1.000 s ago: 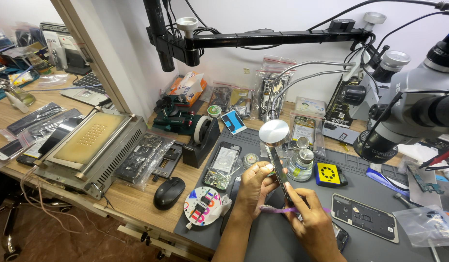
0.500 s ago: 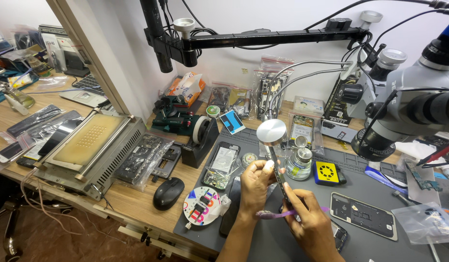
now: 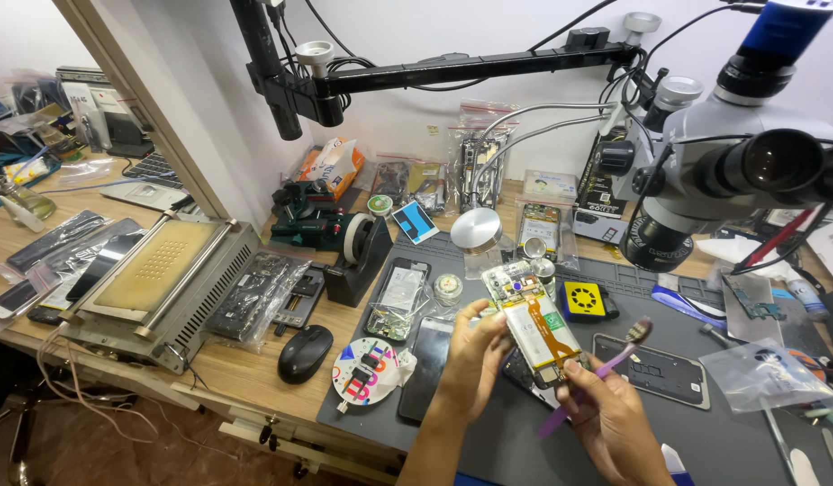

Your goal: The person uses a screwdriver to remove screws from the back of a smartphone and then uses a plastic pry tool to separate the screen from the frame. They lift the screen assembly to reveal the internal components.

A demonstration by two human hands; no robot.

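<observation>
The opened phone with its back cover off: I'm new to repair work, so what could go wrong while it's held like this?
The opened phone is held in the air by the left hand alone, so it could slip onto the cluttered grey mat. The purple plastic pry tool in the right hand lies near the orange flex cable and might nick it.

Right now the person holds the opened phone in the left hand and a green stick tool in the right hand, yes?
Not quite: the head view shows the stick tool is purple, not green. The left hand does hold the opened phone, and the right hand holds the tool.
</observation>
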